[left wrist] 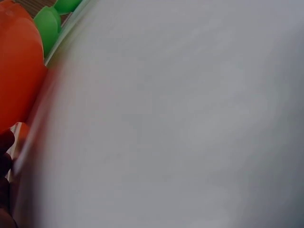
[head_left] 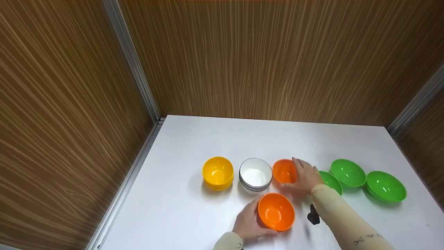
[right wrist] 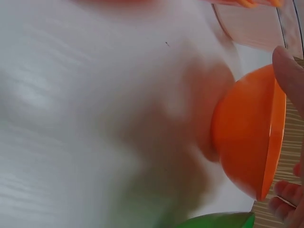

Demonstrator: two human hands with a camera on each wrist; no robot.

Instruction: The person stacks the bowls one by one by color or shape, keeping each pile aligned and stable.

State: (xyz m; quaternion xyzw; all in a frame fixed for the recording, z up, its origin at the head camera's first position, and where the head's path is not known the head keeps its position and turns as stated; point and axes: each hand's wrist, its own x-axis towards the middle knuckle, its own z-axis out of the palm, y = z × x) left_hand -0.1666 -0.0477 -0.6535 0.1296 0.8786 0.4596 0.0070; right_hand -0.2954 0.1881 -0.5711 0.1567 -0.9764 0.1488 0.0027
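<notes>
My left hand grips an orange bowl from its left side, thumb along the near side. That bowl shows at the edge of the left wrist view, its orange wall above dark fingers. Farther back, a second orange bowl stands upright on the white table. Around its right side my right hand is spread, fingers at the far rim and thumb at the near rim. In the right wrist view the thumb overlaps the rim of this orange bowl, while the other fingers are just beyond it.
Left of the orange bowls stand a stack of white bowls with dark rims and a stack of yellow bowls. Three green bowls are at the right, one partly behind the right forearm. Wood-grain panels enclose the table.
</notes>
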